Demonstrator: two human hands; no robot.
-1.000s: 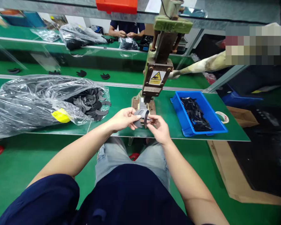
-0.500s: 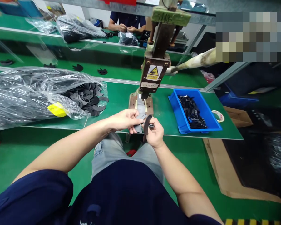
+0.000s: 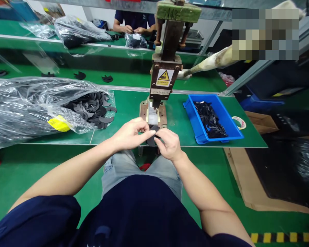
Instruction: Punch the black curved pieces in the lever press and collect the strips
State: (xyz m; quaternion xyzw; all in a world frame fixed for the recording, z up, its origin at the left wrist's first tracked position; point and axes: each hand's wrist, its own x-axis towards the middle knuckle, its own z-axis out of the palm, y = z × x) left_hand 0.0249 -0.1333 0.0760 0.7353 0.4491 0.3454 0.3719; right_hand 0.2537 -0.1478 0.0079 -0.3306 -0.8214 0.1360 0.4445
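Just off the near edge of the green table (image 3: 123, 109), left hand (image 3: 128, 136) and right hand (image 3: 169, 146) are pinching one black curved piece (image 3: 151, 137) in closed fingertips, working close under the press (image 3: 164, 77), so crushed fingers or a dropped piece are looking likely.

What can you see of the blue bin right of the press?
The blue bin looks like moulded plastic: open-topped, rectangular, with low walls. It sits flat on the green table, angled, near the front edge, right of the press. A loose heap of small black parts partly fills it. A tape roll lies just beside its right wall; whether they touch is unclear. No hand touches it.
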